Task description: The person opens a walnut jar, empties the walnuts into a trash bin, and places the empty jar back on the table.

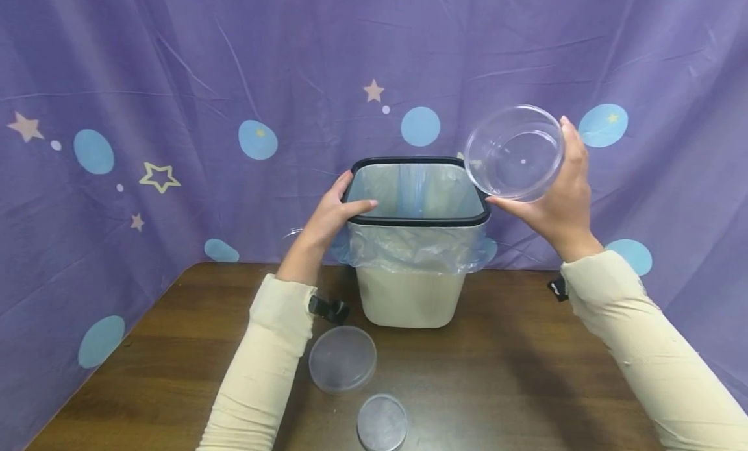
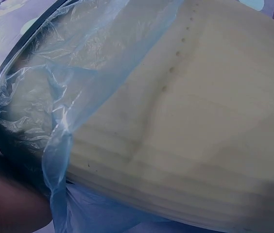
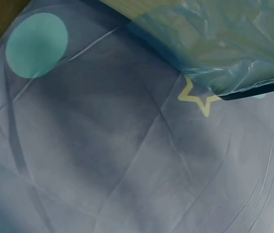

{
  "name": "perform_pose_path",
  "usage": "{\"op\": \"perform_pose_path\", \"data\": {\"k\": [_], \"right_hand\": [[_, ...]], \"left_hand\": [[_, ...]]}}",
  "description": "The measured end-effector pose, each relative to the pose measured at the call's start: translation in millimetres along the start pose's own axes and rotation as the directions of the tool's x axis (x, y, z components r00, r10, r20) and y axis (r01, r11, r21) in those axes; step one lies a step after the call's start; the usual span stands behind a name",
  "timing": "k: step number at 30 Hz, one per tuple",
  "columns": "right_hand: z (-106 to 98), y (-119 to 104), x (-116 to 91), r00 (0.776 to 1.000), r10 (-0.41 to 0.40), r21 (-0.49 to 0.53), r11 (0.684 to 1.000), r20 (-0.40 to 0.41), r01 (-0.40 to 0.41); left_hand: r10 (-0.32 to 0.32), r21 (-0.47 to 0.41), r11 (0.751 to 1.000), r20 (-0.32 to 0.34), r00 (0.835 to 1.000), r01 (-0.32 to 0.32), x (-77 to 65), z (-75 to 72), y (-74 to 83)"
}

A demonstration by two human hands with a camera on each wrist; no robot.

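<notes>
A cream trash bin point(image 1: 411, 298) with a black rim point(image 1: 417, 222) stands upright on the table, lined with a translucent blue plastic bag point(image 1: 417, 246) folded out over its sides. My left hand point(image 1: 333, 214) grips the bin's left rim, thumb over the inner side. In the left wrist view, that hand point(image 2: 10, 199) lies against the rim beside the hanging bag point(image 2: 78, 92). Up at the bin's right, my right hand point(image 1: 563, 201) holds a round clear plastic container point(image 1: 520, 159) between thumb and fingers. Its open mouth tilts toward me, and it looks bare inside.
Two round clear plastic pieces lie on the wooden table point(image 1: 497, 379): a larger disc point(image 1: 343, 359) and a smaller one point(image 1: 382, 423) in front of it. A clear curved edge point(image 1: 292, 232) shows behind my left forearm. A purple patterned curtain point(image 1: 327, 61) hangs behind.
</notes>
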State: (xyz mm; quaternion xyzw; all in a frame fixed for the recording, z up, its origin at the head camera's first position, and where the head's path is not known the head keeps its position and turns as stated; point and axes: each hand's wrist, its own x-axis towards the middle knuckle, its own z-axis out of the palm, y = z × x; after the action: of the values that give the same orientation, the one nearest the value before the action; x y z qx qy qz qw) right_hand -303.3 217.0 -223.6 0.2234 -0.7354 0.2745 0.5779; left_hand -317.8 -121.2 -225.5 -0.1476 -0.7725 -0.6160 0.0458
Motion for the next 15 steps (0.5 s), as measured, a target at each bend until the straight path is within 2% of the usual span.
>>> {"op": "perform_pose_path", "data": {"k": [8,15], "right_hand": [[-18.9,-0.3,-26.9,0.986,0.157,0.064,0.986,-0.059,-0.153],[-33.2,-16.3,-45.1,0.97,0.232,0.185,0.959,-0.075,-0.216]], "left_hand": [[0.001,0.001,1.0,-0.003,1.0,-0.001,-0.2,-0.2,0.3],[-0.002,0.007,1.0,-0.006,1.0,0.002,-0.7,0.1,0.0]]}}
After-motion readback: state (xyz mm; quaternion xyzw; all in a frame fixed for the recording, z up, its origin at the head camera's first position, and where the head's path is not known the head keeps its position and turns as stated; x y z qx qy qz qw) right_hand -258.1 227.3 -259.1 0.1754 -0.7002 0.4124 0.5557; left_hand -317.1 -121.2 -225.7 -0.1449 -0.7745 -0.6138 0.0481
